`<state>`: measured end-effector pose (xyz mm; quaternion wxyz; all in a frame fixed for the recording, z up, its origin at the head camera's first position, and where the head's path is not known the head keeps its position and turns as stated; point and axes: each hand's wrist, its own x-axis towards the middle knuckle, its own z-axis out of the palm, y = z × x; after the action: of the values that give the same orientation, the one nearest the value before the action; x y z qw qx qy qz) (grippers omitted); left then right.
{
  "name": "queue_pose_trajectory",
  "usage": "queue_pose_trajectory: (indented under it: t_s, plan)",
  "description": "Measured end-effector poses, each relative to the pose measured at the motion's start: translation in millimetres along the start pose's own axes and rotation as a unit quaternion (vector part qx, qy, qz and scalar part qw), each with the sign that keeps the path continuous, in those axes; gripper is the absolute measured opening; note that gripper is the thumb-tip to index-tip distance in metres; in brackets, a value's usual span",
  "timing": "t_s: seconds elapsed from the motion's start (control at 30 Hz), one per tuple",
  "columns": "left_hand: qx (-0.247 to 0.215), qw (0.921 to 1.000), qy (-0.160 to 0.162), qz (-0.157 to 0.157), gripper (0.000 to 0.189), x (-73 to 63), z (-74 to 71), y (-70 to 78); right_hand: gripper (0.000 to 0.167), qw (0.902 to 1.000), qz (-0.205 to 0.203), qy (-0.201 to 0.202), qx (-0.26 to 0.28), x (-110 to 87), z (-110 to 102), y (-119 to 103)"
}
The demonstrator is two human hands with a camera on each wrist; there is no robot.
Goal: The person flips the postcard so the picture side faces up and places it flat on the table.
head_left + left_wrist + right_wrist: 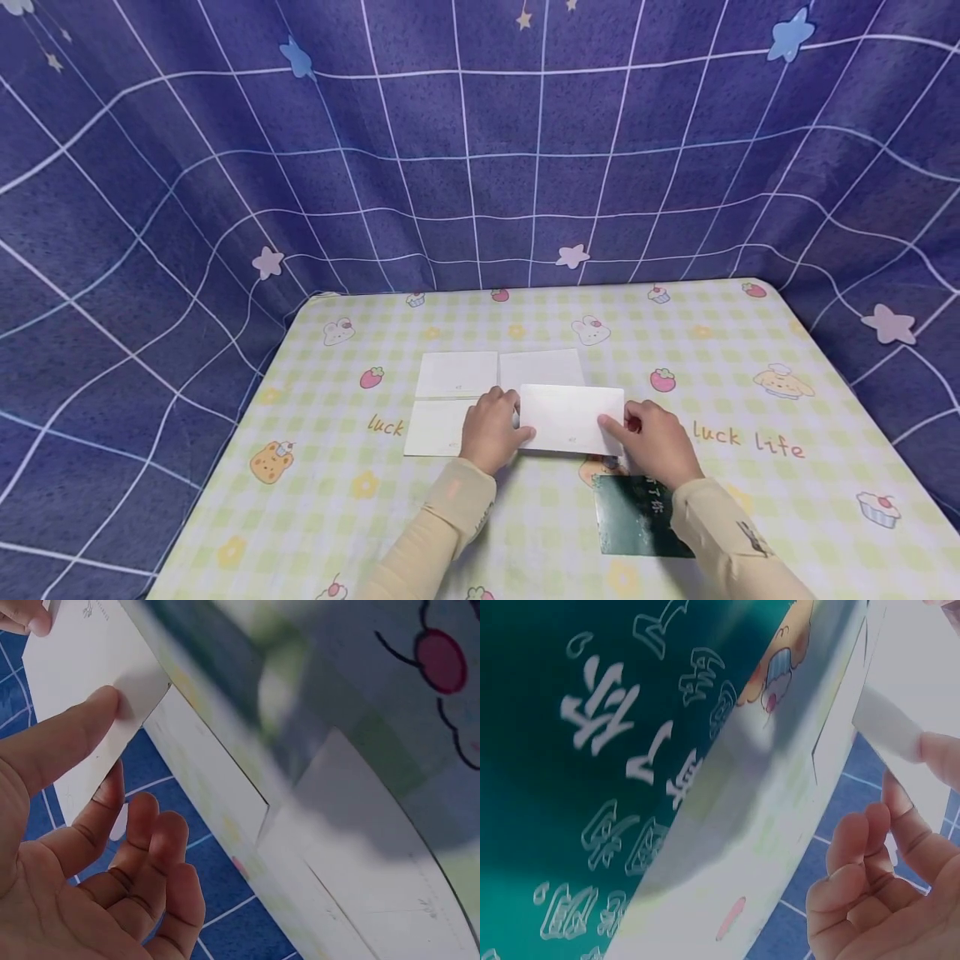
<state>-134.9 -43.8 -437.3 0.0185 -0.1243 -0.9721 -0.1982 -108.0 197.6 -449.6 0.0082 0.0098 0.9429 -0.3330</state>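
A white card (572, 417) is held up between both hands, tilted toward the head camera. My left hand (493, 431) pinches its left edge between thumb and forefinger. At the opposite edge, my right hand (660, 440) pinches it the same way, the other fingers loosely curled behind. Small print shows near the card's lower edge. Three more white cards lie on the table behind and to the left: one at upper left (457, 372), one at upper right (542, 367), and one at lower left (431, 427), partly hidden by the left hand.
A dark green card (637, 521) with white characters lies under the right wrist, partly covered by the sleeve. The table wears a green-checked cloth (300, 533) printed with cartoons. A blue gridded curtain (495, 183) hangs behind and at both sides.
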Motion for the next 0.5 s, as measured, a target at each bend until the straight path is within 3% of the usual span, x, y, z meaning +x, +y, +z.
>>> queue_pose_trajectory:
  t_s: [0.5]
  plan:
    - [-0.012, 0.9992, 0.017, 0.034, 0.028, -1.8, -5.9, 8.6, 0.043, 0.9993, -0.007, 0.021, -0.030, -10.5, -14.3, 0.5]
